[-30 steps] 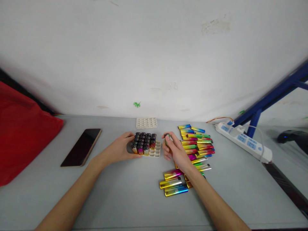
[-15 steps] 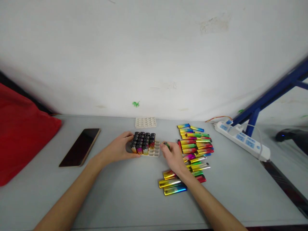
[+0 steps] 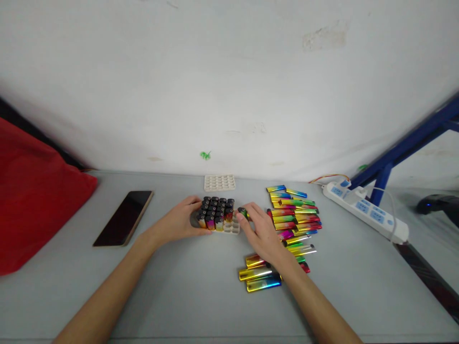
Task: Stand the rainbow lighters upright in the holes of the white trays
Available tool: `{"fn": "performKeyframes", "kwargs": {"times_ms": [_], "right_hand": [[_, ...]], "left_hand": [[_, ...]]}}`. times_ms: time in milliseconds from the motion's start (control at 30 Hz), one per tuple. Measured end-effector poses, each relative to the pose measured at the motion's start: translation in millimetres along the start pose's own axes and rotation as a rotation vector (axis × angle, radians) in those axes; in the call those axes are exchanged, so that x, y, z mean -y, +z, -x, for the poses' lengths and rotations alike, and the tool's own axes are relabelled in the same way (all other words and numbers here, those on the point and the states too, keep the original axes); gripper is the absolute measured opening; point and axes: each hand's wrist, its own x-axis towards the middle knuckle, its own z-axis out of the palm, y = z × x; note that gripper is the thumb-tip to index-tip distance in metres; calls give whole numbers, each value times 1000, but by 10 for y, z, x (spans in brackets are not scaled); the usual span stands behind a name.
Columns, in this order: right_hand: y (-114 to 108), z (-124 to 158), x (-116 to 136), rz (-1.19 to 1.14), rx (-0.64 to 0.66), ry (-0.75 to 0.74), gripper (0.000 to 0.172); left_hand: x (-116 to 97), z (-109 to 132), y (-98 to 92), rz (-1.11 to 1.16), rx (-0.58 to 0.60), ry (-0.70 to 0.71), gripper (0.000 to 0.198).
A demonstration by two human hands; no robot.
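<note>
Lighter (image 3: 243, 211) in pinch of right hand (image 3: 261, 232), at right end of tray (image 3: 235, 230) — base hidden, seating unclear. Left hand (image 3: 175, 223) curled round standing lighters (image 3: 216, 210) — brace tray, press straight down.

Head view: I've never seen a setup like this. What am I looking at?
No machine here: these are a person's bare hands, seen from a camera on their head, looking forward and down. The left hand wraps around the left side of upright lighters standing in a pale tray. The right hand holds one lighter at the tray's right side. On the table, loose lighters lie to the right, with a power strip beyond them; a phone lies to the left, and a second tray near the wall.
</note>
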Motion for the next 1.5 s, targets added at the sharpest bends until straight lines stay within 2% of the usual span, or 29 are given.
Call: {"fn": "performKeyframes", "kwargs": {"times_ms": [67, 200, 333, 500, 633, 700, 800, 933, 1033, 1100, 1233, 1333, 1433, 1500], "right_hand": [[-5, -1, -42, 114, 6, -46, 39], [-10, 1, -129, 175, 69, -23, 41], [-8, 16, -147, 209, 140, -73, 24], [62, 25, -62, 410, 224, -151, 17], [157, 0, 48, 650, 211, -92, 19], [178, -15, 81, 691, 225, -59, 19], [97, -35, 38, 641, 218, -66, 20], [-272, -51, -215, 559, 107, -52, 10], [-581, -30, -422, 566, 63, 54, 7], [-698, 2, -493, 562, 95, 149, 10], [-697, 61, -482, 546, 186, 235, 33], [-644, 67, -468, 520, 195, 271, 40], [-641, 48, -506, 435, 143, 262, 48], [-652, 30, -524, 352, 48, 224, 46]], "left_hand": [[-3, 0, 1, -1, 1, 3, 59], [-3, -4, 0, -7, -1, -13, 61], [-13, -3, -7, 3, -2, -13, 60], [-36, 0, -10, 6, -5, -6, 57], [-25, 5, -4, -4, -6, -10, 59], [-12, 4, -3, -3, -2, -13, 60], [9, -3, -4, 2, 9, -16, 61], [26, -11, 3, -7, 26, -29, 61], [29, -8, 9, -9, 25, -29, 60], [23, -4, 7, -6, 23, -39, 61], [-12, -1, -13, 0, 26, -33, 59], [-33, -2, -26, 2, 25, -37, 60], [-29, -4, -25, -6, 22, -45, 60], [-14, -7, -17, -11, 20, -43, 60]]}}
